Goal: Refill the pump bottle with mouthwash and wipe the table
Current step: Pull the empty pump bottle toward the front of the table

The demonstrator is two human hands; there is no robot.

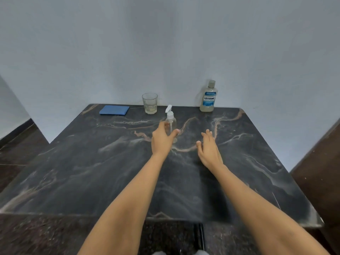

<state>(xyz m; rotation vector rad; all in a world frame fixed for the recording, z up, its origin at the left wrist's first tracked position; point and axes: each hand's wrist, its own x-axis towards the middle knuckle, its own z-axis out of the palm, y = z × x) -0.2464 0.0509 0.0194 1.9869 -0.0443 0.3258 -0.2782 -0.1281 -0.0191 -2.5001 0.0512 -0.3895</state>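
Pump bottle [171, 124]: small, clear plastic with a white pump head, upright on the table [92, 172] toward the far middle. Looks empty or close to it, so judged very light and easy to tip. The wall looks thin and smooth, likely to give under a hard squeeze and to slip if wet. Best hold: 1 hand round the body below the shoulder, the other free to twist the pump collar. A dip tube shows inside, so the pump should lift straight up once unscrewed

Mouthwash [208, 97]: behind and right of the pump bottle, against the wall, cap on, pale liquid low in it. Judged stiffer and heavier than the pump bottle

Glass [150, 105]: just behind and left of the pump bottle, a little pale liquid in the bottom; fragile

Cloth [114, 110]: blue, folded, further left of the glass

Left hand [161, 138]: curls round the pump bottle's body, fingers on its left side, thumb across its near right side; a narrow grasp, bottle standing on the table

Right hand [208, 150]: right of the pump bottle and apart from it, fingers nearly straight and loosely together, holding nothing. Cannot tell whether it touches the table

Judged step: steadying the bottle to unscrew the pump; refill and wipe not yet done
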